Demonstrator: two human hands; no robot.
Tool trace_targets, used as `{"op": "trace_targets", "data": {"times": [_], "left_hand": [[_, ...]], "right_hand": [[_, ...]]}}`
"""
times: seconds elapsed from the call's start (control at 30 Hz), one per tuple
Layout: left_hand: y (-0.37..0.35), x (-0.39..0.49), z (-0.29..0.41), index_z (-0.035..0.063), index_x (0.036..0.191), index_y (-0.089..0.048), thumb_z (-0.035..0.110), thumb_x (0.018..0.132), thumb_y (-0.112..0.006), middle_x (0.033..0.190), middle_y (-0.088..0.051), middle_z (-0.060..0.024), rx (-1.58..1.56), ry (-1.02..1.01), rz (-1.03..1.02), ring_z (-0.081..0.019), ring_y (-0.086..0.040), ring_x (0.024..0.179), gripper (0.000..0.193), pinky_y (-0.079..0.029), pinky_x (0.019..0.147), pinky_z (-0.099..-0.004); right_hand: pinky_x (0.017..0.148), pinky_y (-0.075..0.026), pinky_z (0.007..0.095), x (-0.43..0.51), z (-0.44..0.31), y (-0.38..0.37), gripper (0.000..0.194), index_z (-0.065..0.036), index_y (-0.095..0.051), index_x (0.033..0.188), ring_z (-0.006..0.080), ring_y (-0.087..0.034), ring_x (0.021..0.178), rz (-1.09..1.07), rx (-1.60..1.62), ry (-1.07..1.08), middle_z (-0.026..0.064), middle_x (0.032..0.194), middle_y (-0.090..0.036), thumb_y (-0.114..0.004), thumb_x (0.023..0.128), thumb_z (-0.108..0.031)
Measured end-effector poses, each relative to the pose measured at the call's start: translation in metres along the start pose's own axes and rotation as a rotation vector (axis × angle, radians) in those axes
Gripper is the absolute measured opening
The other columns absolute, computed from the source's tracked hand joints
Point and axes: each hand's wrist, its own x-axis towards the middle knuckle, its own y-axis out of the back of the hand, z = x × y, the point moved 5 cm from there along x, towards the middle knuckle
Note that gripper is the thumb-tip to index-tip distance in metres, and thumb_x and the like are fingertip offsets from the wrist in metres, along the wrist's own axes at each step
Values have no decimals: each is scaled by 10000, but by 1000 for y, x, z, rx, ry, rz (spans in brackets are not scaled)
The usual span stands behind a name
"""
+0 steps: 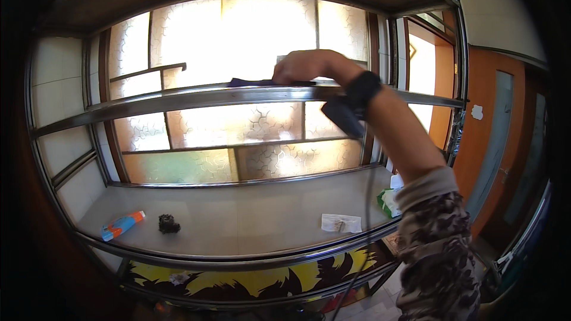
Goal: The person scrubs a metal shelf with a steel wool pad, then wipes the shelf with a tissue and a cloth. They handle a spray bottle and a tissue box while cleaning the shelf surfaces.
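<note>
My right hand [308,66] reaches up to the upper metal rail [214,96] of a shelving rack, fingers bent down over a dark cloth [250,82]. The cloth lies along the top of the rail and sticks out to the left of my fingers. A black band [363,89] circles my right wrist, with a dark box-shaped device [342,116] and a cable [369,187] hanging from it. My left hand is out of view.
On the shelf board [241,214] below are an orange and blue bottle [123,226], a dark scouring pad [168,224], a stained white wipe [341,223] and a green and white packet [389,201]. Patterned glass windows [241,129] stand behind the rack. A wooden door [486,142] is at right.
</note>
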Motion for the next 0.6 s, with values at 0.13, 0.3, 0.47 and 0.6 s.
{"op": "trace_targets", "data": {"times": [0.13,0.3,0.47,0.6], "left_hand": [[49,7,-40,38,1181,-645,126,906,-657,981,-671,-87,56,-74,60,-170,-638,844,289,-543,727,-316],[76,9,-32,-3,1154,-645,141,897,-676,972,-680,-108,287,-115,206,-166,-651,820,296,-547,693,-305],[-21,51,64,15,1161,-648,177,887,-706,983,-692,-72,379,-607,-5,-172,-645,840,324,-542,744,-308],[-91,55,96,19,1153,-640,174,928,-662,1031,-680,-95,420,-433,-170,-207,-638,887,274,-534,796,-329]], "right_hand": [[959,-476,408,-111,110,-6,408,0,-647,1226,299,-630,1077,43,31,-489,173,1157,-680,-530,945,-271],[906,-482,386,-141,146,-20,398,-37,-686,1171,264,-647,1013,61,42,-841,152,1102,-699,-555,927,-323],[973,-467,425,-72,60,-16,424,-42,-598,1293,283,-605,1080,190,160,-129,172,1184,-647,-434,1018,-321],[939,-465,401,-99,81,-14,360,-25,-640,1228,257,-602,1015,165,243,-197,131,1112,-667,-493,979,-239]]}}
